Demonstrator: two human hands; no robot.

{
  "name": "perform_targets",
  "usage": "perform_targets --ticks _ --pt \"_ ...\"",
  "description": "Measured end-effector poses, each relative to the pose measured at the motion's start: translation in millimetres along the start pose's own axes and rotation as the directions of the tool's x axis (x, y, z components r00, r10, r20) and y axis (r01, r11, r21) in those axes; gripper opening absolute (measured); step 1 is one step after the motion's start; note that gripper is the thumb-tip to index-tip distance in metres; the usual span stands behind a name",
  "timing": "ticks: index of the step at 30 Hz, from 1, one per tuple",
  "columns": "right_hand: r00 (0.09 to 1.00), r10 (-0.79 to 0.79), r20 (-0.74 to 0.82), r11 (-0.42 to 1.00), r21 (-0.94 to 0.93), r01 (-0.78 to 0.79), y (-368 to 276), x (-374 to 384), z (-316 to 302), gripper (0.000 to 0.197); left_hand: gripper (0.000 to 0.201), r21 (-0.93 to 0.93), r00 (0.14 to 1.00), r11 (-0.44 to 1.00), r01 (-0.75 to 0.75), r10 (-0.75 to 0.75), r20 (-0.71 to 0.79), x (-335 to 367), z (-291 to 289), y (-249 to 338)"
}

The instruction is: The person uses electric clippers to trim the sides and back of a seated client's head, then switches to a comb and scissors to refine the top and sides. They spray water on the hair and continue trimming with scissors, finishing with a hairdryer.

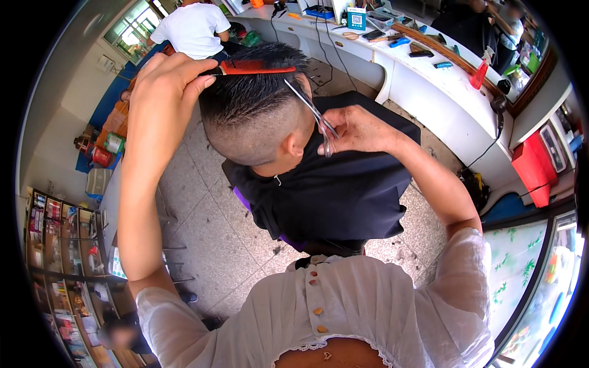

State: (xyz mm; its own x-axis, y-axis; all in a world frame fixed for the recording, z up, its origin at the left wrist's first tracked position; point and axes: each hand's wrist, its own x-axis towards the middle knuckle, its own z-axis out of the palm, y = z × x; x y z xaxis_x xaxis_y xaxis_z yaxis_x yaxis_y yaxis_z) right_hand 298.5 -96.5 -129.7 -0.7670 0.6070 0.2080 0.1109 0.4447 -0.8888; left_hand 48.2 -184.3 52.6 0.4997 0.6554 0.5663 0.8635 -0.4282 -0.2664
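Note:
My left hand is closed on a red comb, whose teeth lie in the dark hair on top of a seated person's head. The hair is longer on top and clipped very short at the sides and back. In my right hand is a pair of metal scissors; fingers sit in the handle rings, and the blades point up toward the comb's tip by the front of the hair. A black cape covers the seated person's shoulders and body.
A white counter with tools, a red spray bottle and a hair dryer runs along the right under a mirror. Cords hang from it. Another person in a white shirt is at the far side. Shelves stand at left; hair clippings dot the tiled floor.

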Motion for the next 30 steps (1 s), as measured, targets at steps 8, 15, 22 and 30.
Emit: perform_targets --ticks 8,15,22,30 --pt "0.999 0.0 0.041 0.997 -0.078 0.003 -14 -14 -1 0.021 0.023 -0.166 0.979 0.977 0.131 -0.1 0.179 -17 -20 -11" --pt "0.997 0.063 0.047 0.992 -0.117 -0.057 -46 -1 -5 0.015 0.023 -0.35 0.96 0.914 0.204 -0.116 0.257 -20 -21 -23" --pt "0.997 0.008 0.077 0.927 -0.373 0.022 -52 -13 2 0.021 0.02 -0.321 0.955 0.902 0.288 -0.244 0.17 -36 -25 -42" --pt "0.989 0.144 -0.009 0.943 -0.301 -0.14 -59 1 -4 0.014 0.019 -0.48 0.923 0.823 0.304 -0.129 0.363 -34 -28 -36"
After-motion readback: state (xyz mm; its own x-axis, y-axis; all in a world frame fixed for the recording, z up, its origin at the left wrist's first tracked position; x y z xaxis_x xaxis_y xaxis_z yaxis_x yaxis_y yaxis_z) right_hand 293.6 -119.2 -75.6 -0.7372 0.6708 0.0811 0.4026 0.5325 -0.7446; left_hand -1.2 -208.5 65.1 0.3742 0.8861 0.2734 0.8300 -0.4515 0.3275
